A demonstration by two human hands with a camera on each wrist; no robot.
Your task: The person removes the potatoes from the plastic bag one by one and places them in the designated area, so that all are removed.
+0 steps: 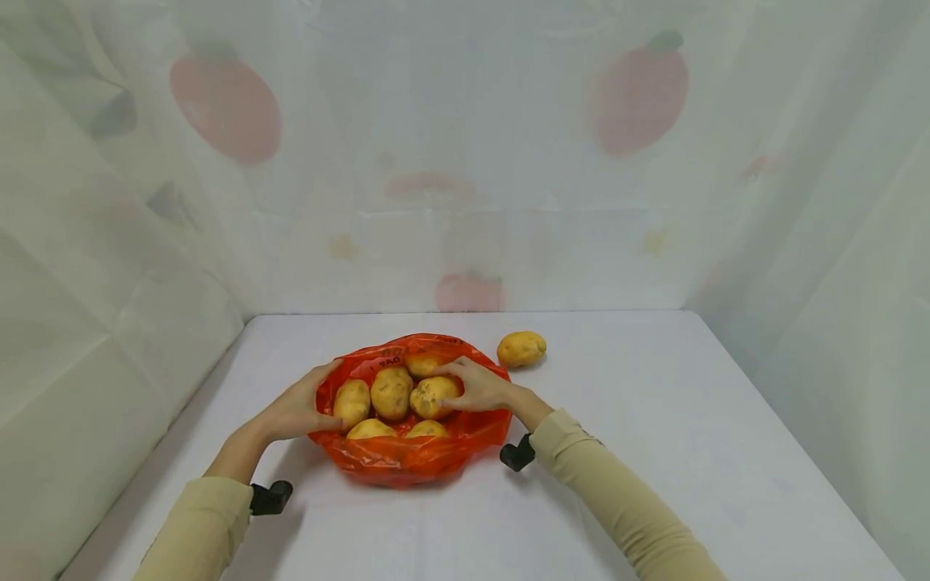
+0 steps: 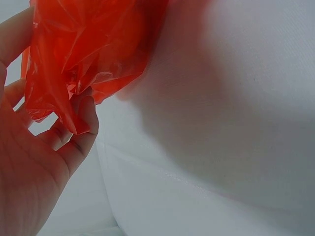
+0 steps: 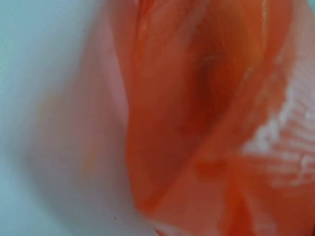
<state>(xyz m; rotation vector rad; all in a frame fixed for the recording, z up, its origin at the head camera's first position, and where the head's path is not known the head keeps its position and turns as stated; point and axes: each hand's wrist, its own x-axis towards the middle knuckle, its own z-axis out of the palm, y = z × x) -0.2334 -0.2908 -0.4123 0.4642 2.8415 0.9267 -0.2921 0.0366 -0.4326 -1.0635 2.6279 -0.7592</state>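
A red plastic bag point(image 1: 395, 461) lies spread wide on the table with several potatoes inside, among them an upright one point(image 1: 391, 393) in the middle. At the bag's left rim, my left hand point(image 1: 296, 407) holds the plastic beside the leftmost potato point(image 1: 352, 405). The left wrist view shows its fingers point(image 2: 83, 118) curled at the crumpled bag edge. Inside the bag, my right hand point(image 1: 481, 389) grips a spotted potato point(image 1: 430, 396) from the right. Only red plastic point(image 3: 197, 147) shows in the right wrist view; the hand itself is out of sight there.
One loose potato point(image 1: 521, 349) lies on the white tabletop point(image 1: 639, 436), just beyond the bag's back right rim. Pale curtains with fruit prints point(image 1: 465, 121) enclose the table at the back and both sides.
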